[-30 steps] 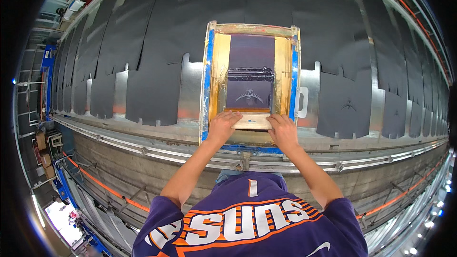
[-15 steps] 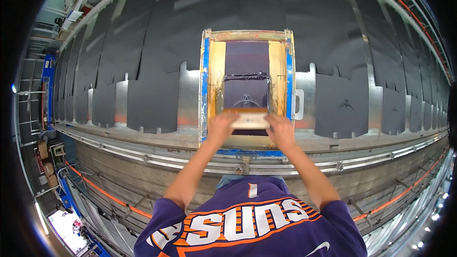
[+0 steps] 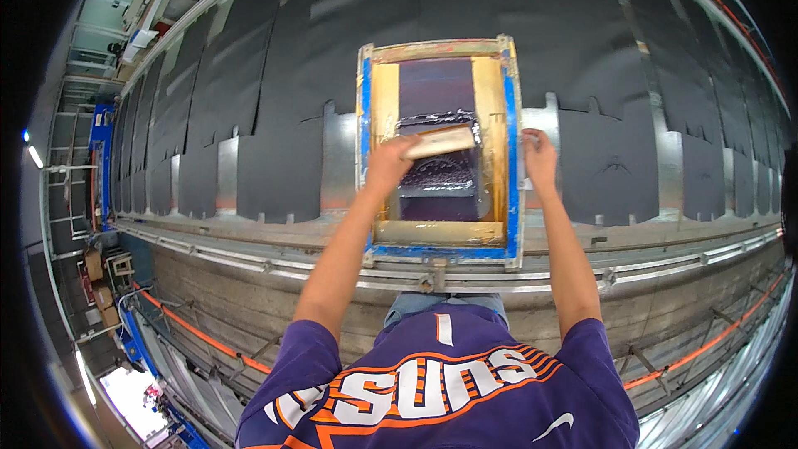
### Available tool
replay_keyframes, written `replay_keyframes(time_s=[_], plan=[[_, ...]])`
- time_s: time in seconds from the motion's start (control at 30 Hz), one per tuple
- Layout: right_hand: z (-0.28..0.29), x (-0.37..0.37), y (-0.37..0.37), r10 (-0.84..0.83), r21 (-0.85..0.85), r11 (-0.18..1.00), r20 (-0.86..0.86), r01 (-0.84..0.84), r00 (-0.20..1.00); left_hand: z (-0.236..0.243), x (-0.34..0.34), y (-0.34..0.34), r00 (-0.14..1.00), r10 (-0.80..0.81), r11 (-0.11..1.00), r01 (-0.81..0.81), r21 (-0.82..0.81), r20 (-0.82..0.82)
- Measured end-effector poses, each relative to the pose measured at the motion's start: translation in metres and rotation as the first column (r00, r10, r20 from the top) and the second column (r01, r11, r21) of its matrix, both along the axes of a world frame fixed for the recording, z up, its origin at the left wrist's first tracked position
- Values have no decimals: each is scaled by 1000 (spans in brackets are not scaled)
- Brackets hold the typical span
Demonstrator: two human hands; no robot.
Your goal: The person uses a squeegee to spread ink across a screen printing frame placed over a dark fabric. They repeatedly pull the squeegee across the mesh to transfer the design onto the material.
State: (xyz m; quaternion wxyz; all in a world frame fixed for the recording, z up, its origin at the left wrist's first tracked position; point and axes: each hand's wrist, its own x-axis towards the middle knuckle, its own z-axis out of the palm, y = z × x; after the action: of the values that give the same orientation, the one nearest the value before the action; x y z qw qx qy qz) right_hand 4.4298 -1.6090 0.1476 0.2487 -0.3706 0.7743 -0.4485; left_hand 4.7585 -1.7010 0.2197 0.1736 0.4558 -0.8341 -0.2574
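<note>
A squeegee with a pale wooden handle is in my left hand, its right end tilted up and away. It sits over the printing screen, where glossy dark ink lies in a wet patch on the mesh below it. Blue and tan tape lines the screen's frame. At the frame's right side my right hand has its fingers curled at a light-coloured side handle, which it partly covers.
Dark grey cut fabric pieces lie in rows along the long metal table on both sides of the frame. A metal rail runs along the near edge. An orange pipe stretches below it.
My right hand has let go of the squeegee and moved right to the frame's side. The left hand has carried the squeegee away from me, up to the middle of the mesh.
</note>
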Motion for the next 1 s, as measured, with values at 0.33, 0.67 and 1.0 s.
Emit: replay_keyframes(time_s=[0.33,0.67,1.0], plan=[[52,100,-34,-46,-292,956,-16,39,999,9,128,143,996,-82,995,84,-45,26],[41,362,-94,3,-232,972,131,27,991,47,372,64,992,-16,999,22,-43,121],[38,404,-108,-17,-109,994,-78,8,997,19,437,74,983,-61,996,72,-58,172]])
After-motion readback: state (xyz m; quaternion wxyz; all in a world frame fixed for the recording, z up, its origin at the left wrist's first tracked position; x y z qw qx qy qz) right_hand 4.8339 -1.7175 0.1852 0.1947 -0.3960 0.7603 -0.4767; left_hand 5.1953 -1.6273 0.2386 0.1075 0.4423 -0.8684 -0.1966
